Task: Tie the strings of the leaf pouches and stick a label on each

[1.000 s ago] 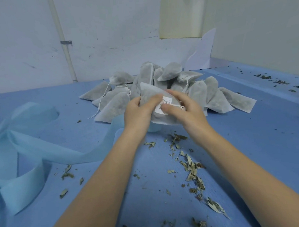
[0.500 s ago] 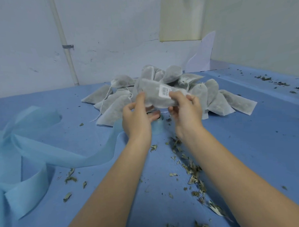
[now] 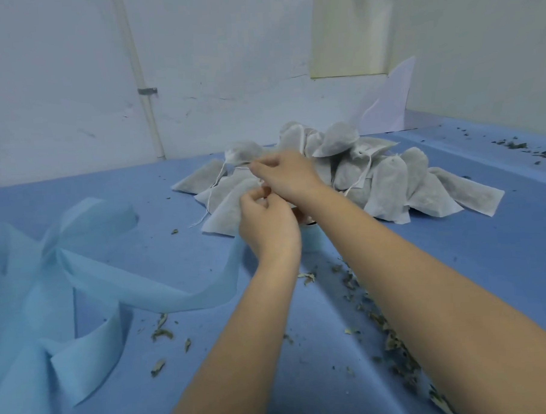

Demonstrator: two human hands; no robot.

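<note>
A heap of grey leaf pouches (image 3: 386,186) with white drawstrings lies on the blue table (image 3: 486,260). My right hand (image 3: 284,175) reaches across to the heap's left side. Its fingertips pinch a white string beside a gathered pouch (image 3: 242,151). Just below, my left hand (image 3: 266,229) is curled with thumb and forefinger pinched together at the same spot. What it pinches is too small to make out. Another loose string (image 3: 210,200) trails down from that pouch onto the table. No labelled pouch shows between my hands.
A long light-blue strip (image 3: 90,277) loops over the table's left side and runs to a small light-blue roll (image 3: 312,244) under my left wrist. Dried leaf bits (image 3: 386,327) are scattered near my right forearm. White walls and a pipe (image 3: 145,96) stand behind.
The labelled pouch that both hands held up has left my hands. Both hands moved forward and left to a pouch at the heap's left edge and closed on its string.
</note>
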